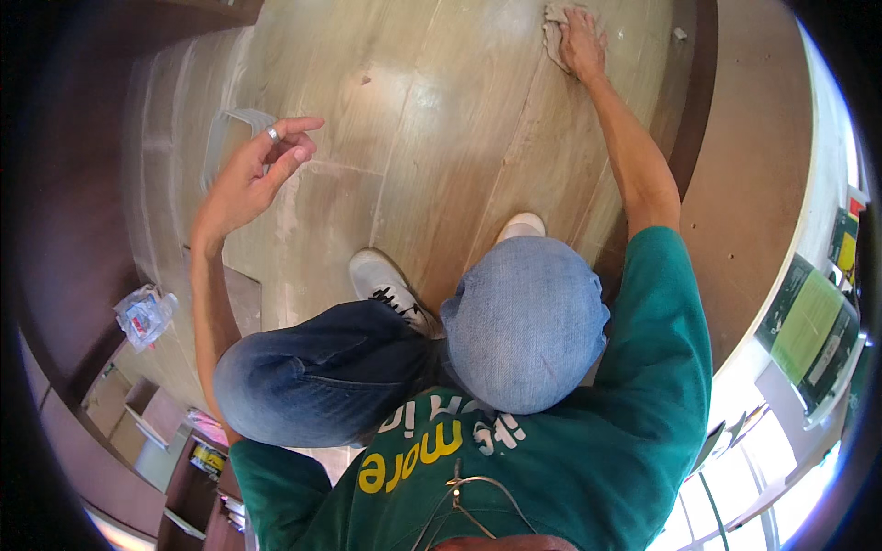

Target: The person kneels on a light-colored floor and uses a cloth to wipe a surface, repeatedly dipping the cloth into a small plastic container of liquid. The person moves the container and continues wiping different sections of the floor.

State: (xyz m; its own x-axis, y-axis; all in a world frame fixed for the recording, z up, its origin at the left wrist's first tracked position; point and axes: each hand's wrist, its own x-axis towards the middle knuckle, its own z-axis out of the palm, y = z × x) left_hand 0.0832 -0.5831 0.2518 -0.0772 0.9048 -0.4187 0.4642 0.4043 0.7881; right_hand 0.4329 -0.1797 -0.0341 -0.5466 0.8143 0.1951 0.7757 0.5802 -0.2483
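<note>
A crumpled beige cloth [553, 43] lies pressed to the wood-look floor [441, 89] at the top right, under my right hand [583, 45], whose fingers are spread over it. My left hand [251, 169] is raised at the left, a silver ring on one finger, fingers loosely bent and holding nothing. Just behind that hand, partly hidden by it, a grey plastic frame-like piece [219, 141] rests on the floor. Streaks and pale smears mark the floor between my hands.
A dark skirting edge [699, 103] and a brown panel [751, 138] run along the right. At the left lies a clear plastic bag [145, 317] near a dark brown panel [76, 206]. Open drawers or boxes [193, 482] stand lower left. My shoes [386, 282] are on the floor.
</note>
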